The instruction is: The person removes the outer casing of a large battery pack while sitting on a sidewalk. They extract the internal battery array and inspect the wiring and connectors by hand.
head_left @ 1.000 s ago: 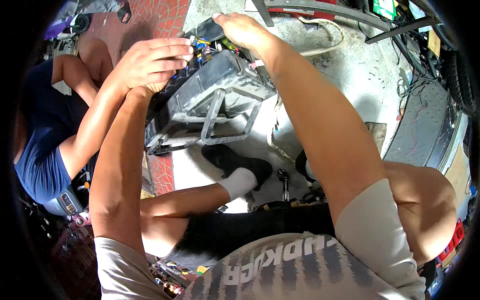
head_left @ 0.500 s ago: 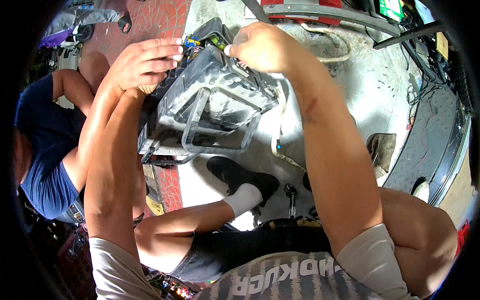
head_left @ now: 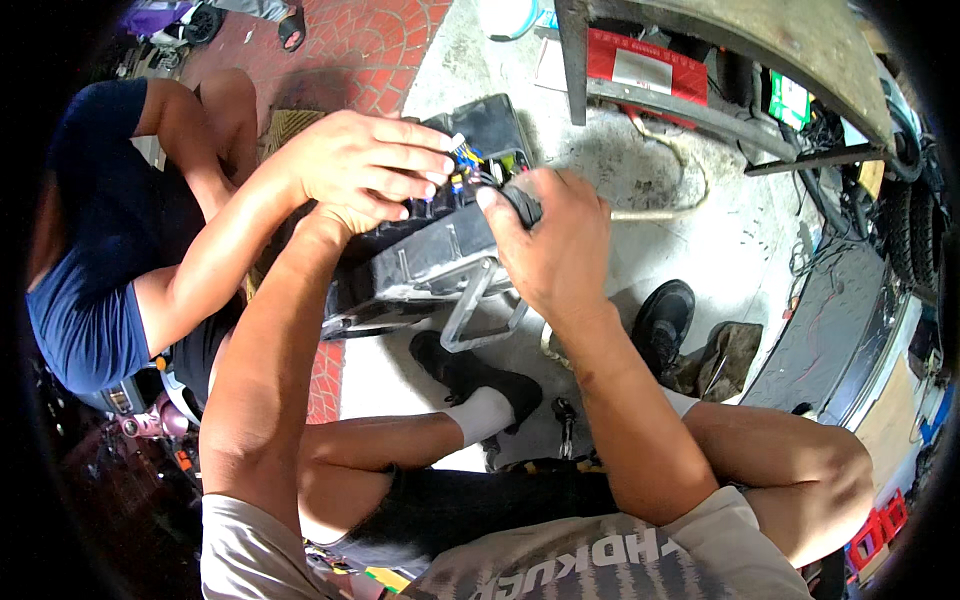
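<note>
A scuffed black plastic case (head_left: 425, 255) with a frame-like handle (head_left: 470, 310) is tipped in front of me. Inside its open top are wires and blue and yellow connectors (head_left: 467, 165). My right hand (head_left: 560, 235) is closed around a black rounded piece (head_left: 522, 204) at the right end of the opening, thumb toward the wires. My left hand (head_left: 342, 216) is at the left side of the case, its fingers mostly hidden beneath a co-worker's hand (head_left: 375, 165). That co-worker's fingertips reach the wires from the left.
A person in a navy shirt (head_left: 75, 300) sits close on my left. A ratchet-like metal tool (head_left: 565, 425) lies between my feet, near my black shoe (head_left: 480, 375). A metal-legged bench (head_left: 740, 50) stands at far right. A brown cloth-like item (head_left: 730, 360) and a grey ridged mat (head_left: 825, 290) lie right.
The case sits lower and further right in view, its handled side turned more downward. My right hand has shifted from the rim to grasp the black piece. The co-worker's hand stays over the wires.
</note>
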Available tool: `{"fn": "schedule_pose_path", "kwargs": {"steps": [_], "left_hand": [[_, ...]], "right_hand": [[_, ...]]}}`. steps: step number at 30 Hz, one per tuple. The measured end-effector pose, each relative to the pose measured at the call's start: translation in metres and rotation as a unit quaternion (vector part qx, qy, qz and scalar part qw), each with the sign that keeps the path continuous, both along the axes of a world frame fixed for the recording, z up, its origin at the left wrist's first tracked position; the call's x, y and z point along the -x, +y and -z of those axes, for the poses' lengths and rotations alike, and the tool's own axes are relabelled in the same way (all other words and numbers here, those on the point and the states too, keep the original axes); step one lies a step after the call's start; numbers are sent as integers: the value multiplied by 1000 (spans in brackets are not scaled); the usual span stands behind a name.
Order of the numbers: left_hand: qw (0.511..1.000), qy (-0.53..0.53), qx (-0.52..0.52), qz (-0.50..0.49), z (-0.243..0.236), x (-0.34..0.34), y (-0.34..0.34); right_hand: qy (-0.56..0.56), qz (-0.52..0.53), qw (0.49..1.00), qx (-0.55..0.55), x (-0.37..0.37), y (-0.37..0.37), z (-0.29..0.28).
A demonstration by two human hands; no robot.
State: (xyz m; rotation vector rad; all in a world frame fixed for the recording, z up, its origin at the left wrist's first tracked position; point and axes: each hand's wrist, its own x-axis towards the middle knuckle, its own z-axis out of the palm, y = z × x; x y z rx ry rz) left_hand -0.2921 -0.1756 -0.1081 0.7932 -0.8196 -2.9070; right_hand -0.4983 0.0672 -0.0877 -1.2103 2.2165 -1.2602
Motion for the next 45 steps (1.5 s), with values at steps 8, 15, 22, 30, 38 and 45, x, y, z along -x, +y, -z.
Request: {"fn": "schedule_pose_path", "kwargs": {"steps": [8,15,22,30,38,45], "left_hand": [[995,54,-74,35,-11,0,15],[996,9,-88,28,-1,-1,19],[992,-66,-102,26,-10,-9,32],[963,-223,-146,44,-59,28,43],[983,-162,-86,26,-36,5,45],[911,-379,-147,68,-108,68,43]], "right_hand": [[-129,-13,992,12,0,19,-5],[-178,-15,984,5,-3,37,-1],[-157,33,987,-1,-25,72,-18],[-460,191,864,-78,-37,105,25],[-368,112,911,-150,-32,66,19],[-389,146,895,-162,-41,51,8]]}}
